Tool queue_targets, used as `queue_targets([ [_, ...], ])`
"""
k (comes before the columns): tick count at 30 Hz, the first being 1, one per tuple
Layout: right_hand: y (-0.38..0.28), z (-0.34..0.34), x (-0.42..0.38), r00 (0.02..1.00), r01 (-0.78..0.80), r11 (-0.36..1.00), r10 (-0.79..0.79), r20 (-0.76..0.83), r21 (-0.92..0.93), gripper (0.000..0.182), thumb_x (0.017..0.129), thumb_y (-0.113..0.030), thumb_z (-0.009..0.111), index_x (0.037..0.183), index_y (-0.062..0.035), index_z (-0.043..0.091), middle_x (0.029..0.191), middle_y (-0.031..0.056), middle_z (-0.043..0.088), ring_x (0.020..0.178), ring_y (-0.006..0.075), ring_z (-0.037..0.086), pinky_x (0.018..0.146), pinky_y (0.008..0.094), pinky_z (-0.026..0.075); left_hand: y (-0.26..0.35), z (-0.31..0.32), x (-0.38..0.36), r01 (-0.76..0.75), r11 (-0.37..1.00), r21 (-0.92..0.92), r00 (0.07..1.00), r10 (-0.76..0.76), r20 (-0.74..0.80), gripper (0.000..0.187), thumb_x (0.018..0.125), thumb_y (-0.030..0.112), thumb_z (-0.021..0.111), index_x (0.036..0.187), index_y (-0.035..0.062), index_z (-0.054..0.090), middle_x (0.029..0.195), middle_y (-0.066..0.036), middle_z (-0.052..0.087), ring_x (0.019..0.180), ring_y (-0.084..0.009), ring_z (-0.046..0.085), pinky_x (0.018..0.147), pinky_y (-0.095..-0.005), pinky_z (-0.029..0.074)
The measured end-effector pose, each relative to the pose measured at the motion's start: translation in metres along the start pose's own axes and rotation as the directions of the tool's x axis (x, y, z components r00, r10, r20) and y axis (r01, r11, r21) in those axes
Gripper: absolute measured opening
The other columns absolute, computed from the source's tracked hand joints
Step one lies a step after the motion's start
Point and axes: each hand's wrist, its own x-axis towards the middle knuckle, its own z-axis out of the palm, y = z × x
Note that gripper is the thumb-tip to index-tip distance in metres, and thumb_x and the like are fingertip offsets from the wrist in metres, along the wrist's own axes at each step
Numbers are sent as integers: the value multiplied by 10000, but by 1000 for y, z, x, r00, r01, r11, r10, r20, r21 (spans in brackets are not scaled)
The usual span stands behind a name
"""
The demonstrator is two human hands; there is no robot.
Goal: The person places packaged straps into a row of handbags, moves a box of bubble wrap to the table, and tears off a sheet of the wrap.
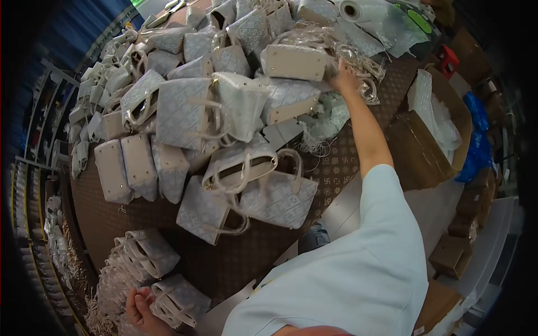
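My right hand [346, 80] reaches far across the table, at the right end of a pale handbag [293, 61] whose beige studded base faces me. Its fingers seem to close on the bag's side, though they are partly blurred. Low on the left, my left hand [141, 311] has loosely bent fingers, with nothing visible in them. Beside it lies a small grey-white patterned handbag [182, 299] with thin handles. Another small handbag [150, 255] lies just above. Larger patterned handbags, such as an upright one [182, 112], crowd the middle.
A brown patterned table [241, 260] carries the bags. Plastic-wrapped straps [358, 59] and a clear film roll [358, 10] are at the back. An open cardboard box [414, 148] and blue plastic [476, 140] stand right; racks [47, 115] line the left.
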Motion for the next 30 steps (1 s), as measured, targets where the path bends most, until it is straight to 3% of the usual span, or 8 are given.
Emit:
queue_targets([
  [7, 57, 57, 92, 964, -167, 913, 71, 258, 372, 650, 613, -521, 619, 1080, -74, 551, 1017, 157, 581, 860, 316, 576, 732, 395, 456, 63, 63, -19, 52, 999, 12, 997, -52, 58, 279, 862, 244, 508, 1023, 20, 553, 825, -52, 606, 753, -115, 580, 603, -218, 450],
  [9, 106, 79, 123, 974, -211, 560, 52, 220, 801, 623, 594, -518, 663, 963, -19, 610, 970, 152, 600, 778, 270, 589, 680, 346, 460, 75, 80, -24, 83, 996, 18, 994, -84, 72, 277, 861, 248, 509, 1024, 29, 555, 822, -45, 605, 751, -110, 580, 604, -219, 452],
  [12, 102, 29, 138, 880, -442, 236, -71, 469, 865, 454, 728, -294, 635, 1072, -9, 556, 1088, 83, 555, 922, 190, 538, 780, 314, 428, 87, 106, -31, 120, 991, 60, 989, -125, 80, 282, 859, 257, 514, 1027, 35, 557, 815, -35, 604, 746, -107, 581, 604, -218, 452],
  [18, 117, 104, 215, 879, -429, 622, 454, 144, 655, 717, 582, -468, 736, 1087, 0, 536, 1148, 165, 504, 1070, 298, 460, 827, 436, 400, 115, 138, -44, 142, 972, 188, 986, -155, 57, 284, 854, 264, 520, 1023, 39, 559, 813, -23, 599, 747, -107, 577, 602, -217, 451],
  [22, 123, 67, 202, 733, -599, 483, 12, 680, 638, 623, 583, -478, 739, 982, -22, 594, 1026, 157, 569, 931, 245, 534, 687, 400, 445, 122, 145, -48, 176, 956, 233, 984, -180, -8, 279, 853, 259, 521, 1022, 41, 560, 812, -21, 599, 745, -107, 577, 599, -215, 452],
  [25, 153, 111, 213, 895, -372, 698, 96, 435, 612, 443, 634, -456, 708, 773, -39, 653, 753, 67, 619, 647, 190, 572, 613, 307, 434, 85, 141, -33, 144, 985, 96, 983, -154, 105, 283, 851, 257, 526, 1026, 37, 559, 814, -31, 600, 742, -112, 583, 602, -218, 457],
  [28, 123, 59, 151, 999, -45, 592, 52, 17, 805, 399, 666, -371, 700, 722, 19, 643, 652, 54, 600, 565, 125, 538, 531, 274, 417, 63, 152, -21, 90, 996, -13, 965, -84, 247, 274, 859, 194, 517, 1011, -31, 553, 849, -105, 613, 784, -162, 599, 639, -249, 489],
  [30, 111, 24, 120, 994, -100, 501, 19, 105, 860, 340, 696, -319, 688, 767, 10, 638, 683, 33, 600, 614, 99, 541, 551, 247, 414, 80, 189, -25, 92, 962, -256, 923, 14, 385, 270, 847, 202, 528, 990, -25, 553, 804, -90, 607, 743, -158, 597, 585, -244, 482],
])
